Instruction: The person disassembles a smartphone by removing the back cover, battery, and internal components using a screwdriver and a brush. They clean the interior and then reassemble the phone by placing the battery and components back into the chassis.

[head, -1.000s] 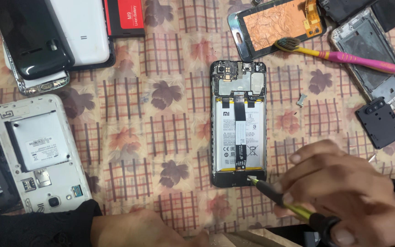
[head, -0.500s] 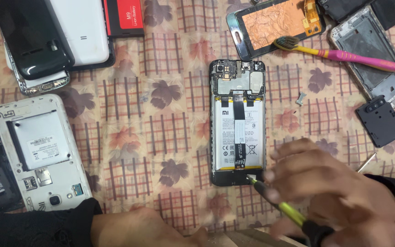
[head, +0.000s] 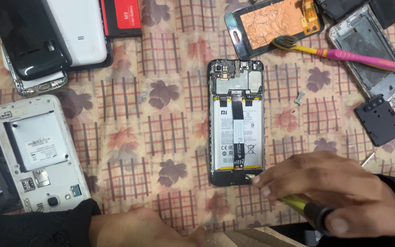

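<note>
Right hand [head: 339,194] crept left; floral cloth [head: 161,114] unchanged.

An opened smartphone [head: 236,122] lies mid-table. Left of it sits a backless phone [head: 37,153]; right, a camera cover plate [head: 379,121]. Behind it, a toothbrush [head: 339,53] rests across a screen assembly [head: 273,25].
</note>
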